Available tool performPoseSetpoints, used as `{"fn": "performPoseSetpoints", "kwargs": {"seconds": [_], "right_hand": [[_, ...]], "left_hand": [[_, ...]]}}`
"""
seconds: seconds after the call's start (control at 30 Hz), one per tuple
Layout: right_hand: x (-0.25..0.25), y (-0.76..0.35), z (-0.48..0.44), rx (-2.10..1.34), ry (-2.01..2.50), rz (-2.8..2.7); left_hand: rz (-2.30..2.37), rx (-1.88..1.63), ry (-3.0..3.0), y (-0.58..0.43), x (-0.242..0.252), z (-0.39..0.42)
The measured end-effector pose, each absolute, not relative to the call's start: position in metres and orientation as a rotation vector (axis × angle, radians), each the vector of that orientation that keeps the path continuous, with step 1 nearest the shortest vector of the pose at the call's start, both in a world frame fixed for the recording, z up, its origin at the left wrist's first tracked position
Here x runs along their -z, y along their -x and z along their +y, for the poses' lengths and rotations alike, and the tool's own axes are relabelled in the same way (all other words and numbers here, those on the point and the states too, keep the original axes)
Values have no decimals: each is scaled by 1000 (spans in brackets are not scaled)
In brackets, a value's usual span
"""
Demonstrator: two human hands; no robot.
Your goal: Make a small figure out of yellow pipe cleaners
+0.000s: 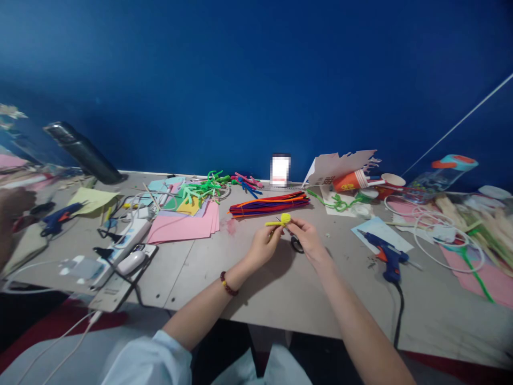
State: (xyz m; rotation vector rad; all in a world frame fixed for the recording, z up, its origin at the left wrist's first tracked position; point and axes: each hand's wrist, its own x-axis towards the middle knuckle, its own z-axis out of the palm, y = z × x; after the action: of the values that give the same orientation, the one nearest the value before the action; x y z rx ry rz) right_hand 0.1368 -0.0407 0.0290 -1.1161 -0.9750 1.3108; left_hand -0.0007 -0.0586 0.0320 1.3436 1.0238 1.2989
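Note:
A yellow pipe cleaner (285, 218), coiled into a small ball with a straight tail, is held between my two hands above the table. My left hand (262, 243) pinches it near the tail on the left side. Closed fingertips of my right hand (308, 238) grip it by the coiled end. Just under my right hand shows a black looped handle (297, 245), likely of scissors; I cannot tell whether it is held or lies on the table. Behind the hands lies a bundle of red, orange and purple pipe cleaners (268, 205).
To the right, a blue glue gun (387, 254) rests on light blue paper. Pink paper sheets (180, 227), green pipe cleaners (206, 187) and a power strip (128, 238) are at left. Paper cups (350, 181) stand behind right. A person's hand (12, 219) shows at far left.

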Motion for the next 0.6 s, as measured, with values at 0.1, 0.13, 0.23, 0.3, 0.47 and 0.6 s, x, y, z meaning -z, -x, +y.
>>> {"fn": "performPoseSetpoints", "kwargs": {"seconds": [0.1,0.13,0.23,0.3,0.47,0.6], "right_hand": [[-27,-136,-40,-1351,1132,-925],[-27,-136,-41,-1386,1121,-900],[-29,-135,-42,-1513,1065,-826],[-32,-135,-43,-1585,1038,-799],[-35,-136,-45,-1659,1012,-753],[-35,-136,-47,-1681,1020,-757]], "left_hand": [[1045,-1340,-1472,5,-32,-59],[1043,-1344,-1513,6,-32,-59],[1051,-1328,-1645,8,-31,-59],[1058,-1323,-1695,8,-31,-59],[1072,-1306,-1807,9,-28,-58],[1105,-1259,-1904,9,-27,-57]]}}
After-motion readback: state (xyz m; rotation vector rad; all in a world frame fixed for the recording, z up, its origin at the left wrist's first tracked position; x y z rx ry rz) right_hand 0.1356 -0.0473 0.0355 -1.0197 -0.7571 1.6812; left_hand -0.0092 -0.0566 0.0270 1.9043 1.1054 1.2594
